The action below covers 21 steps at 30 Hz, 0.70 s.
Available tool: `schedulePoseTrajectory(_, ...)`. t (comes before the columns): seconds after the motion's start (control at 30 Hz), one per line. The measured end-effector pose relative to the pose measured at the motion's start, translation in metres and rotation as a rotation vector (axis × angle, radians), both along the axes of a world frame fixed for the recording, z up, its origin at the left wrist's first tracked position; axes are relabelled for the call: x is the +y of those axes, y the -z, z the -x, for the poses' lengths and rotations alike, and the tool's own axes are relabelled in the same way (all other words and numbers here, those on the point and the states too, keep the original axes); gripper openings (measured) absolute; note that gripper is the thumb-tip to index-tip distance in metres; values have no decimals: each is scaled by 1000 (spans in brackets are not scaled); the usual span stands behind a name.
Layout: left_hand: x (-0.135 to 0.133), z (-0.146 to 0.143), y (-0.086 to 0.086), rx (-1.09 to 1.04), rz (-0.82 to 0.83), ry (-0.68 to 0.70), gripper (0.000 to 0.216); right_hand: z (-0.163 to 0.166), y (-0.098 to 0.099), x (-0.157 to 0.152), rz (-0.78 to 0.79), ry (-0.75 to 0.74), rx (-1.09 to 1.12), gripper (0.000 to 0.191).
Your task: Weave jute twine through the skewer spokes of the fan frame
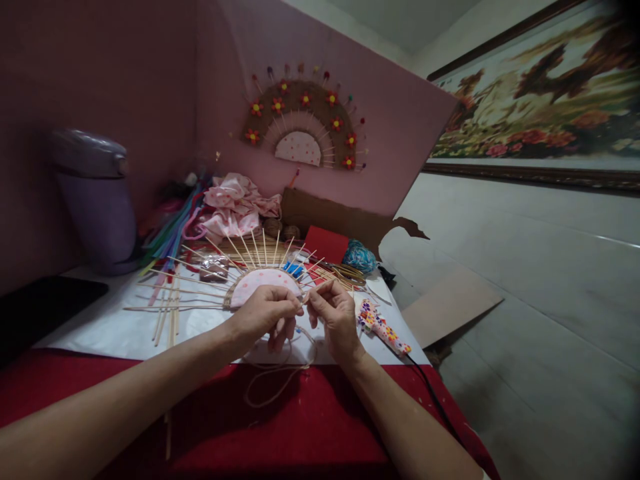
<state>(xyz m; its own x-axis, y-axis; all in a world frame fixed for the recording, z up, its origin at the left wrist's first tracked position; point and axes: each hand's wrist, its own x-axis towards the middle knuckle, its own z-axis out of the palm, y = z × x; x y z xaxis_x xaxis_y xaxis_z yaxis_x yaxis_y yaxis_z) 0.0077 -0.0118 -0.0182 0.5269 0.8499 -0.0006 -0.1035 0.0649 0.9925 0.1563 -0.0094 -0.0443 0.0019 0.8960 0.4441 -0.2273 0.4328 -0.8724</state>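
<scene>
My left hand (267, 315) and my right hand (336, 319) meet over the near edge of a pink half-round piece (263, 280) with wooden skewers (235, 250) fanning out of it. Both hands are closed in a pinch on a thin pale cord (278, 381), which loops down onto the red cloth (210, 413) in front of me. The pinch sits right at the rim of the pink piece, near one skewer end.
A glue gun (383, 327) patterned in colours lies right of my right hand, its black cable running off the table. Further back are loose skewers (167, 307), pink fabric (233, 207), a blue yarn ball (359, 257), red card, a purple bin (95, 200) and a finished fan (303, 127) on the pink board.
</scene>
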Motion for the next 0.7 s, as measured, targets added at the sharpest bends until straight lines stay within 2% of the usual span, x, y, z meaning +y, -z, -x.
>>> schedulePoseTrajectory(0.4, -1, -1, -1, 44, -34, -15, 21, -1, -1, 0, 9, 9, 1, 18)
schedulePoseTrajectory(0.7, -1, -1, -1, 2, -5, -13, 11, -1, -1, 0, 48, 10, 35, 16)
